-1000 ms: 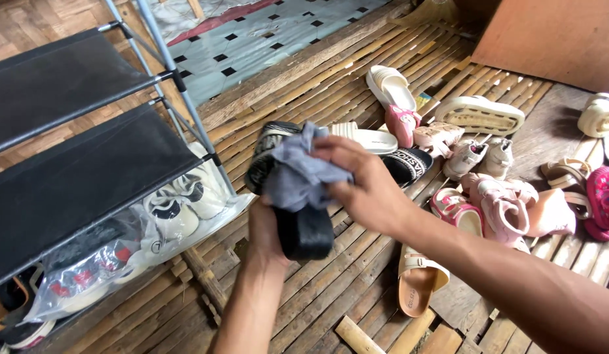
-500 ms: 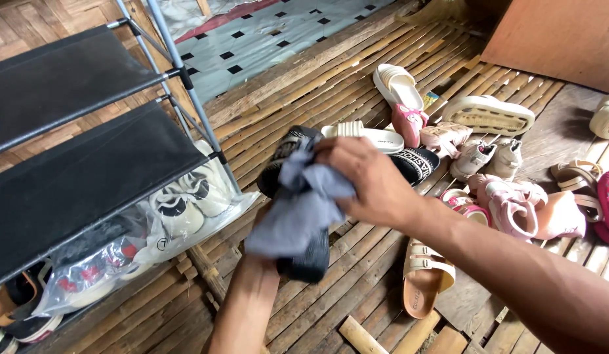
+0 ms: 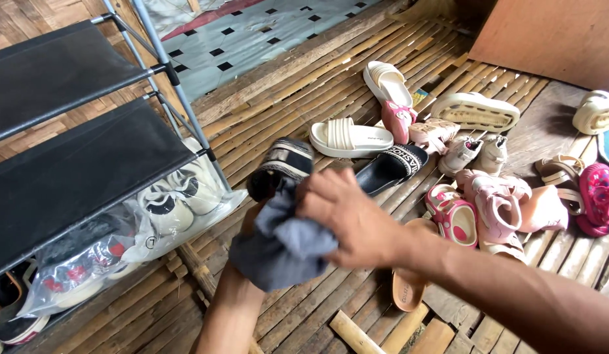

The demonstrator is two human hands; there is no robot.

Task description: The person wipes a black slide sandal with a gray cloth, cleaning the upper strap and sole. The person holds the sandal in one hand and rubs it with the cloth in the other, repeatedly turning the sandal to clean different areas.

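Note:
My right hand (image 3: pixel 347 219) is shut on a bunched grey cloth (image 3: pixel 281 246) and presses it against a black slide sandal (image 3: pixel 281 167) with a striped woven band. The sandal's far end sticks out above the cloth. My left hand (image 3: pixel 250 215) is almost wholly hidden under the cloth and grips the sandal from below; only its wrist and forearm show. The matching black slide (image 3: pixel 389 167) lies on the bamboo floor just right of my hands.
A black fabric shoe rack (image 3: pixel 75 151) stands at left, with bagged white sneakers (image 3: pixel 166 210) beneath it. A cream slide (image 3: pixel 350 137), pink children's sandals (image 3: pixel 455 216), several small shoes and a tan sandal (image 3: pixel 409 295) lie scattered on the slatted floor to the right.
The cloth and my right hand have slid down the sandal toward me, uncovering its banded far end. The sandal has tilted a little to the left.

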